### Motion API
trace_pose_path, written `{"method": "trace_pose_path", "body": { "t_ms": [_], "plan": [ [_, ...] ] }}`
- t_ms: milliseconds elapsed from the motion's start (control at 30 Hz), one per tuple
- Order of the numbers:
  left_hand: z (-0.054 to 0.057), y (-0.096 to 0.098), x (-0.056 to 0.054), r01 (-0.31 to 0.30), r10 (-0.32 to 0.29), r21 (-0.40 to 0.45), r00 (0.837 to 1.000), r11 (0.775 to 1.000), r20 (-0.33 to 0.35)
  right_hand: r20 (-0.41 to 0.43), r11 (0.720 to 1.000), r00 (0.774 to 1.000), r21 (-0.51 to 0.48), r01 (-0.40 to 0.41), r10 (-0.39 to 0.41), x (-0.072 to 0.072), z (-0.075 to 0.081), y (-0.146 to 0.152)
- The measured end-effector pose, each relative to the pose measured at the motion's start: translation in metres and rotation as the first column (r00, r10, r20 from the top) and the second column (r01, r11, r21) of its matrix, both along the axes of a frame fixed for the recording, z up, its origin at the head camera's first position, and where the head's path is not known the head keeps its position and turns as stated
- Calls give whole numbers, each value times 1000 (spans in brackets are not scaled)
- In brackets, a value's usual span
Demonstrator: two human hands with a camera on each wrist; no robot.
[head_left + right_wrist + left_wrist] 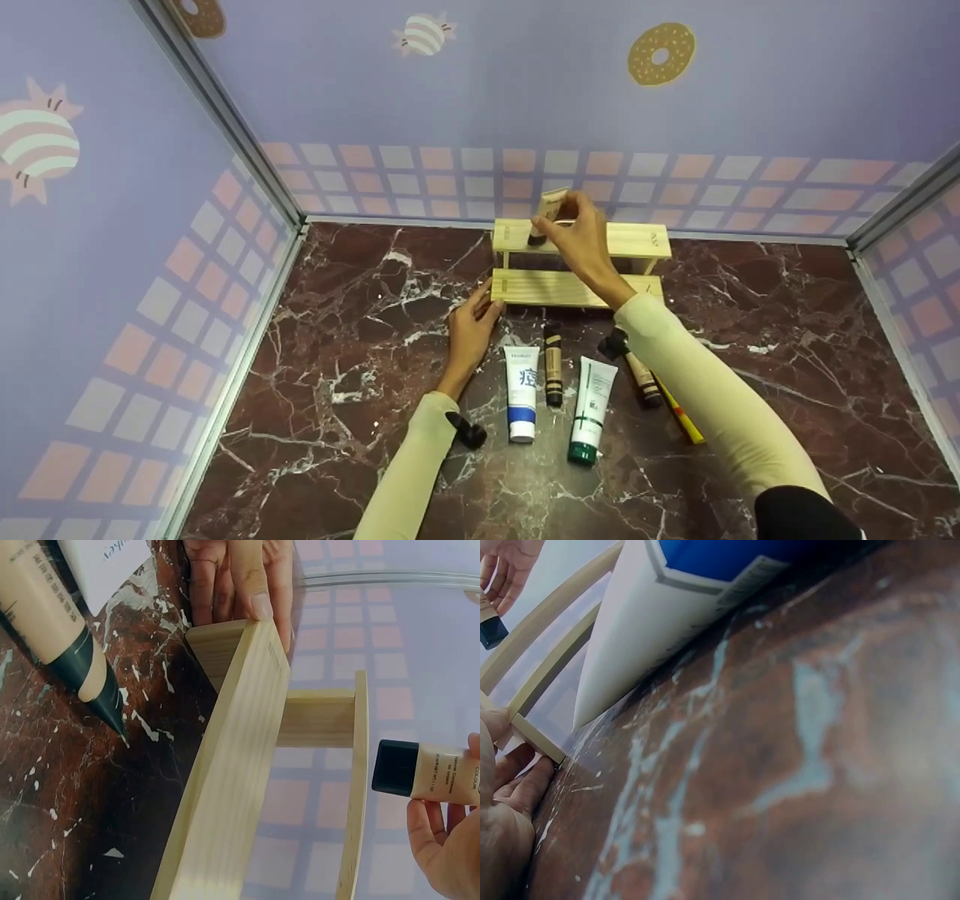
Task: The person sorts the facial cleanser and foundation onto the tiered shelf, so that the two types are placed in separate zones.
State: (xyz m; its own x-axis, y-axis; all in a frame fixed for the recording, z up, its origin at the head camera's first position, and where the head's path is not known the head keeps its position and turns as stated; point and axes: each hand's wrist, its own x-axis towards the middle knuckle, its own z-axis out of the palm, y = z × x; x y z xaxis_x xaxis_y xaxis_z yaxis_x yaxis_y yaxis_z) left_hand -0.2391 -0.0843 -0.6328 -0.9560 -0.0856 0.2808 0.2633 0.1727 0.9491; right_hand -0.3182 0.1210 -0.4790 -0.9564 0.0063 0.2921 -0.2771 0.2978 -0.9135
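A two-step wooden rack (570, 289) stands against the back wall. My left hand (472, 330) grips the left end of its lower step, the thumb on the front corner (261, 606) and the fingers along the end. Above the left part of the upper step, my right hand (585, 238) pinches a small beige tube (553, 204) with its black cap downward. In the right wrist view that cap (395, 767) shows just beside the upper board (358, 787).
In front of the rack lie a white tube with a blue band (521, 390), a slim beige-and-black tube (553, 367) and a white tube with a green cap (591, 412). Another beige tube (643, 381) and a yellow item (686, 420) lie partly under the right forearm.
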Motion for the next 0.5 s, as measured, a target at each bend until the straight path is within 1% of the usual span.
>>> {"method": "trace_pose_path", "body": {
  "t_ms": [133, 233, 367, 500],
  "plan": [
    [-1, 0, 2, -14, 14, 6, 1000, 1000, 4, -4, 1000, 1000, -12, -10, 10, -1, -3, -5],
    [-3, -1, 3, -13, 13, 6, 1000, 1000, 18, 2, 1000, 1000, -13, -19, 19, -3, -5, -9],
    [-3, 0, 3, 1, -2, 22, 1000, 1000, 28, -13, 1000, 1000, -5, -9, 9, -6, -3, -14],
    [-1, 0, 0, 3, -3, 25, 1000, 1000, 13, -43, 1000, 999, 1, 4, -4, -10, 0, -20]
  ]
}}
